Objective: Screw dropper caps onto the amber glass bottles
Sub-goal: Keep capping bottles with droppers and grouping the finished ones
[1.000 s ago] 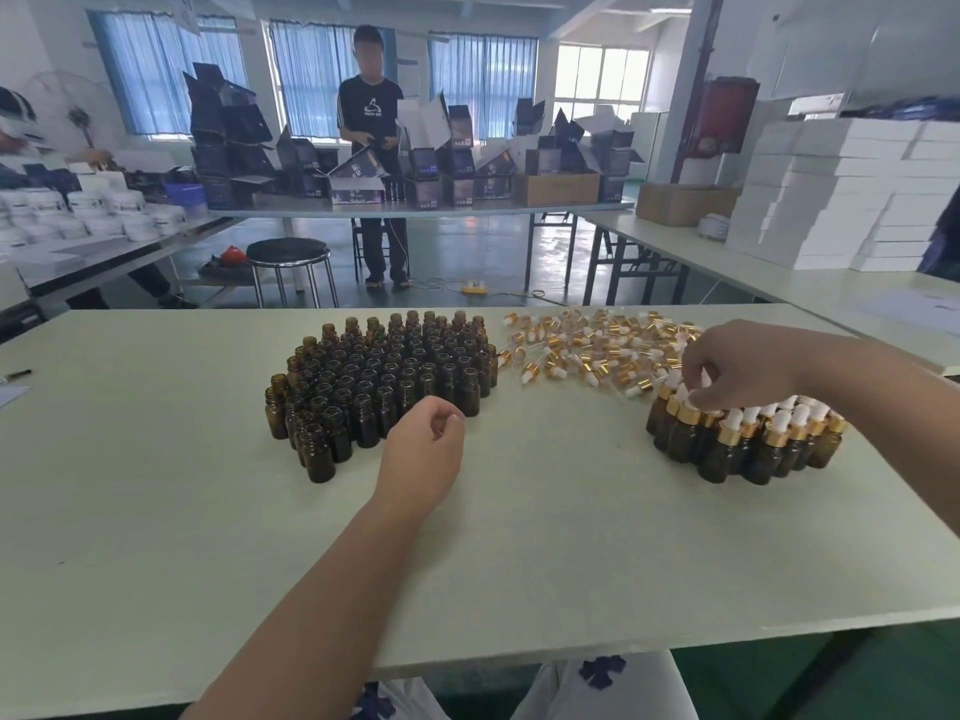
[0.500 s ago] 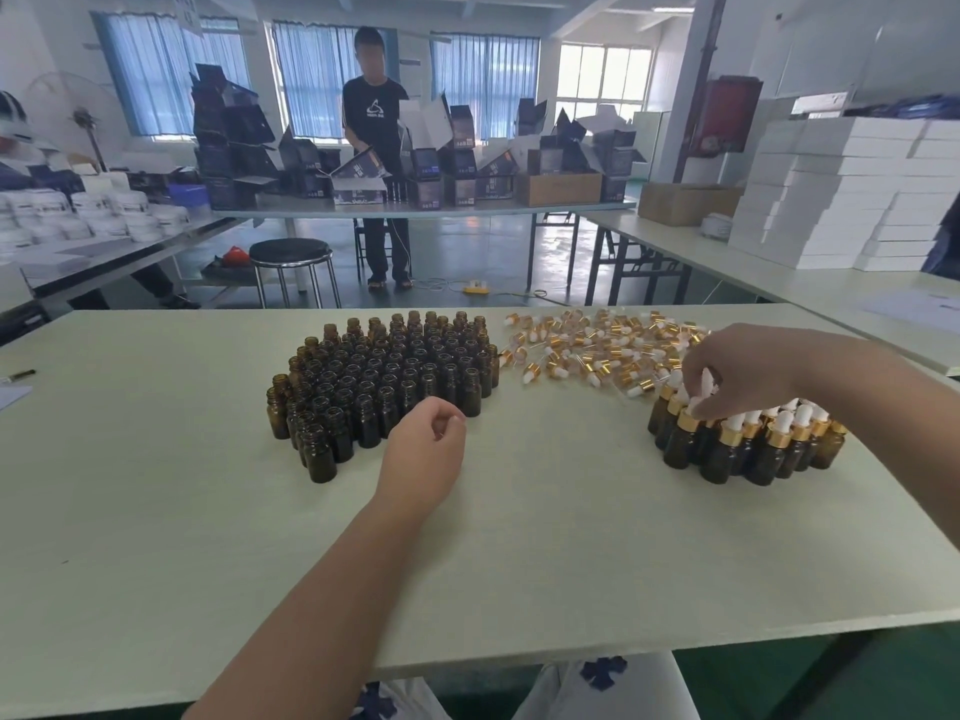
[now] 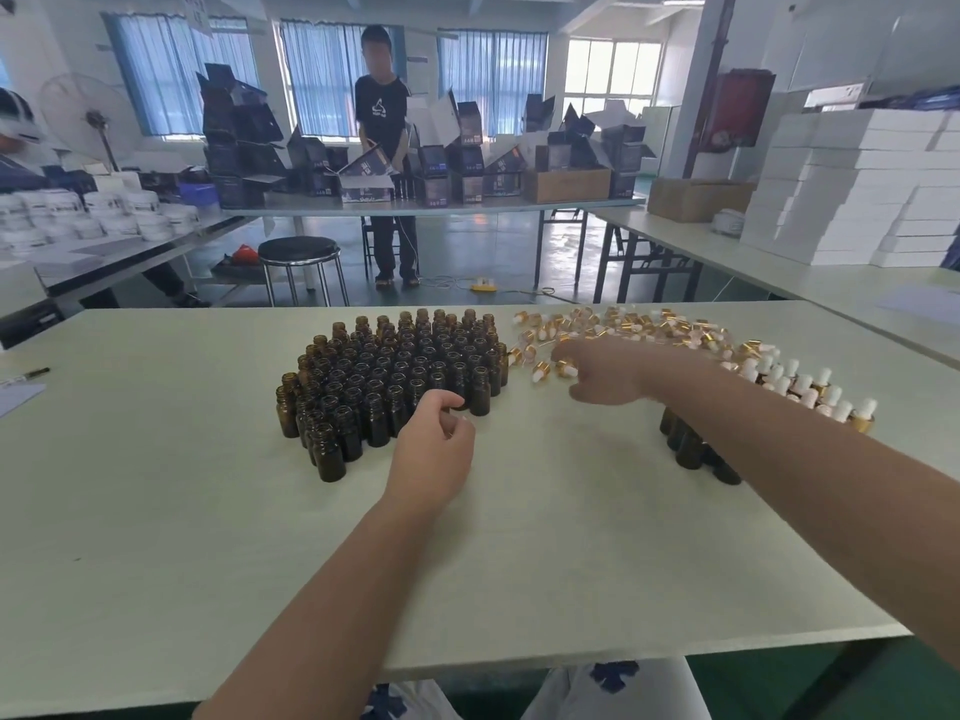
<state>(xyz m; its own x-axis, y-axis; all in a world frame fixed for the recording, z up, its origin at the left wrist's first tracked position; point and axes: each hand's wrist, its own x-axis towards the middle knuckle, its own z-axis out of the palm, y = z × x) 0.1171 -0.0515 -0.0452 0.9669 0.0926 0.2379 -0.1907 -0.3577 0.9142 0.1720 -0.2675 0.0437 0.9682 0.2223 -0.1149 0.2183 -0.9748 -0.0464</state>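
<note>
Right hand [image 3: 618,374] is hovering over caps [image 3: 623,324] beside the open bottles [image 3: 405,366], fingers' [image 3: 576,356] hold unclear, forearm masking capped bottles [image 3: 821,392]; left hand [image 3: 434,449] is lying slack, empty.

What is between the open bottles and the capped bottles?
Head view: between open bottles and capped bottles, bare table, with the right hand over it at the loose caps.

head cam | over the desk [image 3: 156,511] at its near edge | faces forward-down toward far edge | close, wide-angle | single view
</note>
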